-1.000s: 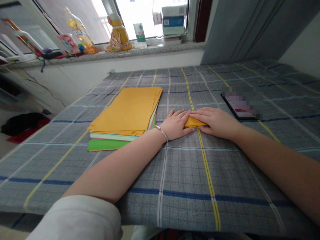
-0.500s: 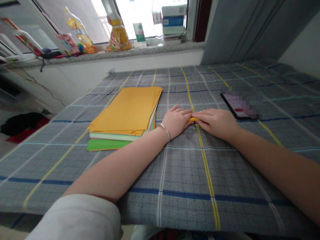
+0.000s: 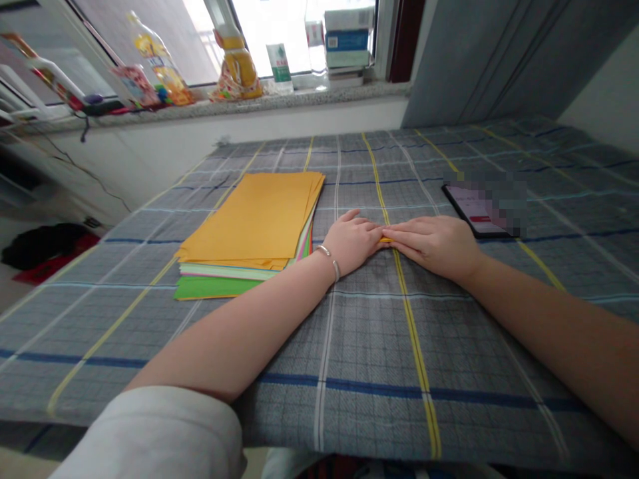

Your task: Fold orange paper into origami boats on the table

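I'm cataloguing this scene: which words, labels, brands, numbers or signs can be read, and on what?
None can be read.
Tube: white marks on green, too blurred.
Blue box: small marks, too blurred.
Yellow-labelled bottle: too blurred.
Phone: screen partly pixelated, unreadable.
Paper stack: no writing shows.
Held paper: mostly hidden; no writing shows.

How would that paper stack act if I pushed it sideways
The paper stack would probably fan out rather than move as one block, since its edges are staggered and nothing visible binds it. Lying low and flat on the checked cloth, it seems unlikely to tip.
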The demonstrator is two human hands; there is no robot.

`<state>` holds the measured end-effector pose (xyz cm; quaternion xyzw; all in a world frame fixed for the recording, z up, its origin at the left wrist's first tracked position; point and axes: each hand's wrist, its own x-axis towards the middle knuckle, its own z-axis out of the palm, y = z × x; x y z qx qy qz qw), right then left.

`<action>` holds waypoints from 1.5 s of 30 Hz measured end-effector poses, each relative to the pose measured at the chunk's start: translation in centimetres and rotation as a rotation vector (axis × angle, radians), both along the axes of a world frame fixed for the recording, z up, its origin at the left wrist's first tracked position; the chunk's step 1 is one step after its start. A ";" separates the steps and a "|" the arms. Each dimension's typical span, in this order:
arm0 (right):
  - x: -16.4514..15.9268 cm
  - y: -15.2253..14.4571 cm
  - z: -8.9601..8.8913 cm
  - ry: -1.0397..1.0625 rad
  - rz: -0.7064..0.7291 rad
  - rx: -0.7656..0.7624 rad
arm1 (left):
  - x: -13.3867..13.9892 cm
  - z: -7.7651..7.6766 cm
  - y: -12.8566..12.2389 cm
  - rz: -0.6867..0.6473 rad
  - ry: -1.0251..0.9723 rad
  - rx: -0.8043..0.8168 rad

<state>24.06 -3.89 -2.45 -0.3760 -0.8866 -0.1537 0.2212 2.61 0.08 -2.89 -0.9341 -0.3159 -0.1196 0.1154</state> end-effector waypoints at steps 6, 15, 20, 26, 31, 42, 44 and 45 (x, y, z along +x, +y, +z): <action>0.0 -0.1 0.0 -0.028 0.006 0.017 | 0.1 -0.1 -0.1 -0.003 0.029 0.027; 0.4 0.4 -0.3 -0.024 -0.034 -0.090 | 0.0 0.0 -0.2 0.016 0.036 -0.035; 2.1 2.0 -1.5 0.093 -0.003 -0.329 | -0.7 0.4 -0.6 -0.045 0.003 -0.112; 2.2 1.5 -0.7 0.092 -0.059 -0.346 | -1.3 0.5 -0.7 -0.061 -0.080 -0.128; 1.9 0.4 0.4 0.250 -0.137 -0.255 | -1.4 0.8 -0.7 -0.046 -0.158 0.017; 2.2 -0.1 0.8 0.231 -0.021 -0.108 | -1.8 0.5 -0.1 0.017 -0.130 0.039; 2.5 -0.1 0.8 0.148 -0.035 -0.068 | -1.9 0.8 -0.2 0.024 -0.115 -0.002; 2.6 -0.1 0.8 0.107 -0.043 -0.053 | -2.0 1.1 -0.2 0.020 -0.105 -0.021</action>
